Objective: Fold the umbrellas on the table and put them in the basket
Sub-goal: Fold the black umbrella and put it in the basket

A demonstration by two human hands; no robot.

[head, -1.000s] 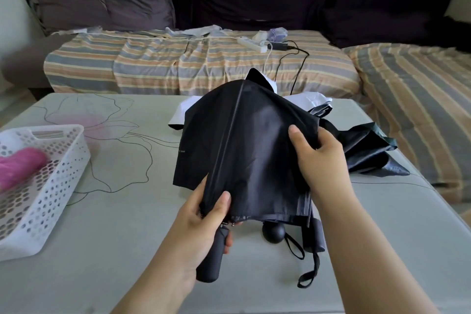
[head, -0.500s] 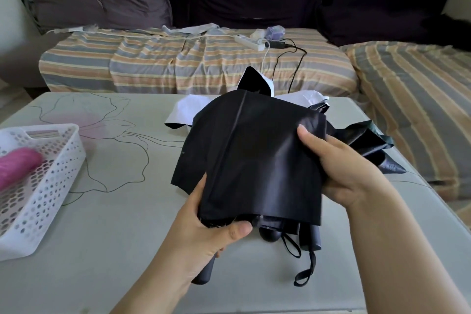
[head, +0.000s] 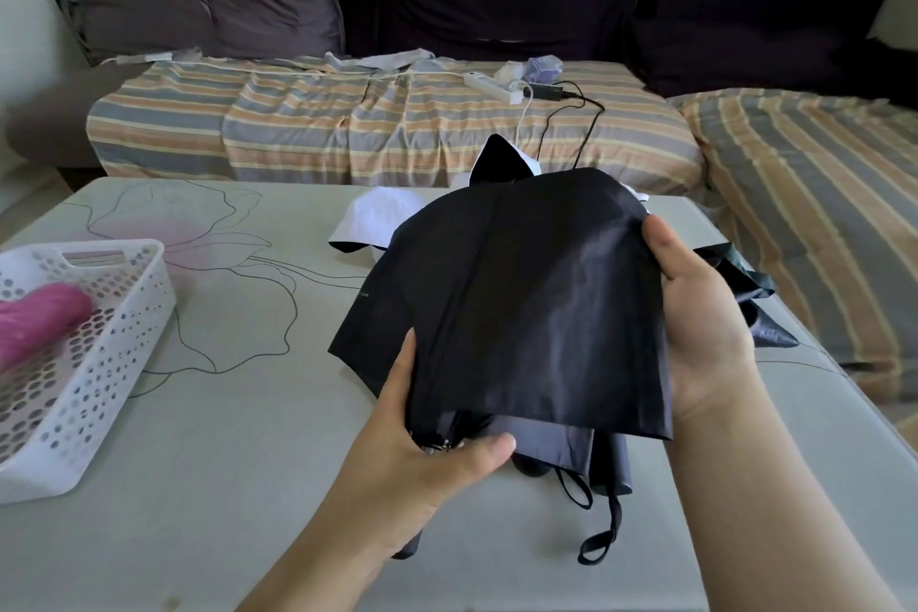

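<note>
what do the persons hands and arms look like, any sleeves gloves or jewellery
Both are bare. The left hand and right hand wear no gloves, and no rings show on the visible fingers. Both forearms are uncovered as far as the bottom edge of the picture, with no sleeve, watch or bracelet in view.

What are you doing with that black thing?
A person is folding a black umbrella over a table. The left hand grips it near the bottom, by the handle end, and the right hand holds the cloth's right edge, wrapping the fabric around. It is not fully wrapped yet. Another dark umbrella and a white one lie behind it on the table. A white basket at the left already holds something pink.
</note>
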